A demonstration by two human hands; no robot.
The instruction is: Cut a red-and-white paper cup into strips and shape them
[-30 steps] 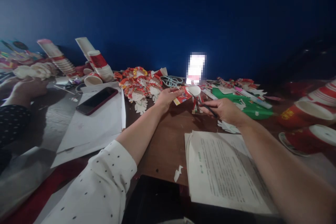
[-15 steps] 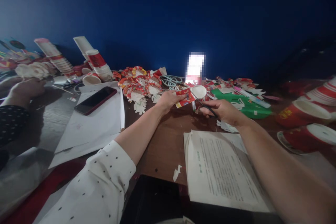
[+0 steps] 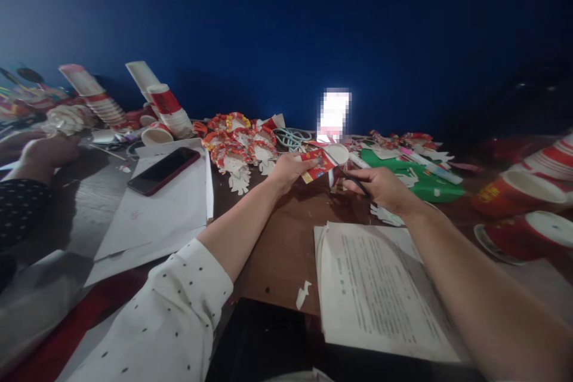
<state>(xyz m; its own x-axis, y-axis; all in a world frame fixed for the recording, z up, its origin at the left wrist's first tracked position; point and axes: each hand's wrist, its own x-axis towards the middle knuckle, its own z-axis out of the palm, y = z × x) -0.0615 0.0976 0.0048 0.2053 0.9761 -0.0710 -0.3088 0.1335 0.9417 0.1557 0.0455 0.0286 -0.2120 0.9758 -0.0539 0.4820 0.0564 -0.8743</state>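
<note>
My left hand (image 3: 285, 171) is closed on a cut-open red paper cup (image 3: 319, 167) with small printed figures. A white round piece (image 3: 339, 154), which looks like the cup's base, shows at its right end. In my right hand (image 3: 380, 188) is a pair of scissors with dark handles (image 3: 358, 183). The blades point left toward the cup, beside the white round piece; where exactly they meet the paper is too small to make out. Just left of my left hand lie several red and white paper cutouts (image 3: 239, 146).
Behind the cup, a bright blurred screen (image 3: 333, 114) stands upright. A green sheet (image 3: 403, 176), a printed booklet (image 3: 380, 286) and red cups (image 3: 521, 194) lie rightward. A phone (image 3: 163, 171) rests on white papers (image 3: 170, 215). At left, another person's hands (image 3: 51, 146) hold something whitish near stacked cups (image 3: 168, 108).
The red cup in my left hand has tilted, and its white round end has shifted slightly left. My right hand stays at nearly the same spot with the scissors.
</note>
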